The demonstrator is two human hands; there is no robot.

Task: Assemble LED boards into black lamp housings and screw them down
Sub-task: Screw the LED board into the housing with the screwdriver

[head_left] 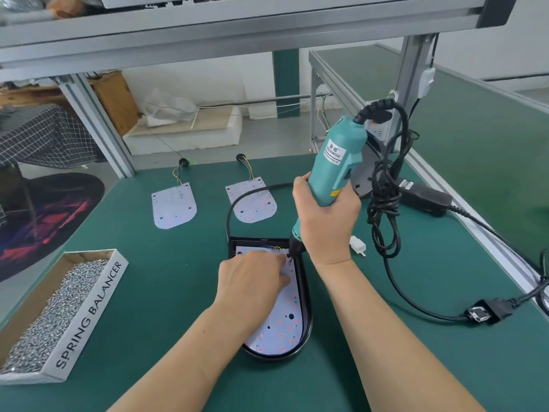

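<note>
Matting in dark green covers the workbench and carries everything else. At its left edge lies a long cardboard box lettered SPRING BALANCER, filled with small silver screws. Near the middle sits the black lamp housing, rounded end toward the person, with a white LED board seated inside it. Two spare LED boards lie flat farther back, well apart from the housing and trailing thin coloured wires: one to the left, one to the right. A black cable hangs in a knotted bundle at the right, beside a black power adapter; its plug lies loose on the matting.

The right hand is wrapped firmly round a teal electric screwdriver, held tilted, its bit tip down at the far right part of the seated board. The left hand rests knuckles-up on that board, fingers reaching to the bit tip; whether they pinch anything cannot be told. A small white connector lies just right of the right wrist.
</note>
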